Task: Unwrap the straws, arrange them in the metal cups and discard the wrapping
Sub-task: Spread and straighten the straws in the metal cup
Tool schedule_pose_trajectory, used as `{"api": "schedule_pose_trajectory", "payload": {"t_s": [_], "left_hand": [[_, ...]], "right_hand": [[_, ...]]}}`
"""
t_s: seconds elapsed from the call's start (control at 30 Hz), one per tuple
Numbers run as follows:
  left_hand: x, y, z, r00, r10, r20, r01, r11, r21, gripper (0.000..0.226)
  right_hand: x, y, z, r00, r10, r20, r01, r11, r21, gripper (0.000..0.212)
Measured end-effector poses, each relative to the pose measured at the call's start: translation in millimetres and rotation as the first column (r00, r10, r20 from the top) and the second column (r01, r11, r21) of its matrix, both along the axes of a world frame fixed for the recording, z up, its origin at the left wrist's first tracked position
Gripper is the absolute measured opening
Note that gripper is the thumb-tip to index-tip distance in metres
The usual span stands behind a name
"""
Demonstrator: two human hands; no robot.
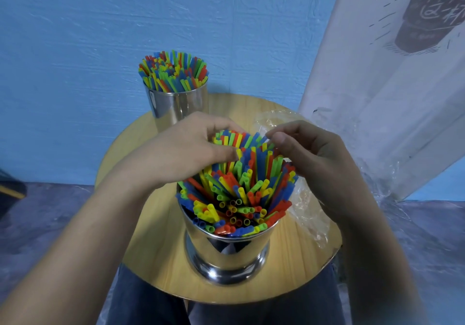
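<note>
Trousers (151, 307): dark cloth at the bottom edge, cut off by the frame and partly under the tabletop.
Tabletop (156, 236): round, pale wood grain, with a thin edge; its right side is covered by the wrapping and the right forearm.
Near cup (226, 249): shiny metal that flares upward from a stepped base and stands at the front of the tabletop. Its far rim is hidden behind the hands.
Straws (239, 194): thin plastic tubes in red, yellow, green and blue. They pack the near cup with open ends up and fan outward.
Left hand (198, 146): reaches in from the left over the far side of the near cup. Its fingers (221, 123) curl over a clump of straw tops, and the thumb presses that clump from the near side.
Right hand (317, 158): comes in from the right with the knuckles up and the fingers bent. The thumb and forefinger are drawn narrow at the straw tips, and I cannot tell whether they grip one.
Wrapping (309, 206): clear, crinkled film lying on the tabletop to the right of the near cup and mostly under the right arm. Its outline is hard to trace.
Far cup (176, 106): a straight-sided metal cup at the back left of the tabletop, filled with the same coloured straws.
Wall (75, 48): blue with a rough texture.
Banner (377, 85): white sheet hanging at the right, with a blurred dark print.
</note>
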State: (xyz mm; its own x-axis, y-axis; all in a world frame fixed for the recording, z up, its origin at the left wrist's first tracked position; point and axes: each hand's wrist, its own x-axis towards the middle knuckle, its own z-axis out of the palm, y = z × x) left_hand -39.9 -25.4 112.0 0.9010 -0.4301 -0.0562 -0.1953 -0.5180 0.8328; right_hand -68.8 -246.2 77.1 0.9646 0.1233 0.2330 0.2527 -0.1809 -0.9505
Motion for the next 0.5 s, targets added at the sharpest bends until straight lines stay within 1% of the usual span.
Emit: {"api": "schedule_pose_trajectory", "payload": {"t_s": [0.1, 0.17, 0.23, 0.27, 0.33, 0.37, 0.43, 0.5], "left_hand": [[-1, 1, -4, 0.996, 0.063, 0.069, -0.067, 0.996, 0.052, 0.018], [0, 4, -8, 0.983, 0.114, 0.144, -0.132, 0.984, 0.12, 0.016], [1, 8, -9, 0.973, 0.133, 0.19, -0.168, 0.968, 0.184, 0.026], [0, 10, -9, 0.977, 0.12, 0.178, -0.152, 0.971, 0.183, 0.034], [-1, 11, -6, 0.99, 0.07, 0.123, -0.083, 0.991, 0.107, 0.045], [-2, 11, -5, 0.993, 0.04, 0.111, -0.046, 0.997, 0.055, 0.046], [-3, 11, -1, 0.989, 0.0, 0.145, 0.004, 1.0, -0.027, 0.043], [-2, 11, 1, 0.979, 0.012, 0.202, 0.001, 0.998, -0.066, 0.032]], "right_hand": [[-5, -4, 3, 0.998, 0.055, -0.012, -0.055, 0.998, -0.021, 0.033], [-8, -4, 5, 0.996, 0.085, -0.01, -0.085, 0.996, -0.026, 0.036], [-9, -4, 5, 0.995, 0.1, -0.019, -0.101, 0.994, -0.033, 0.04], [-9, -4, 6, 0.994, 0.104, -0.021, -0.105, 0.994, -0.039, 0.039], [-7, -3, 6, 0.994, 0.106, -0.015, -0.107, 0.993, -0.057, 0.033], [-7, -2, 6, 0.994, 0.104, -0.015, -0.105, 0.993, -0.057, 0.03], [-5, -1, 7, 0.995, 0.1, -0.007, -0.1, 0.994, -0.049, 0.025], [-5, 0, 9, 0.995, 0.091, 0.036, -0.087, 0.993, -0.086, 0.019]]}}
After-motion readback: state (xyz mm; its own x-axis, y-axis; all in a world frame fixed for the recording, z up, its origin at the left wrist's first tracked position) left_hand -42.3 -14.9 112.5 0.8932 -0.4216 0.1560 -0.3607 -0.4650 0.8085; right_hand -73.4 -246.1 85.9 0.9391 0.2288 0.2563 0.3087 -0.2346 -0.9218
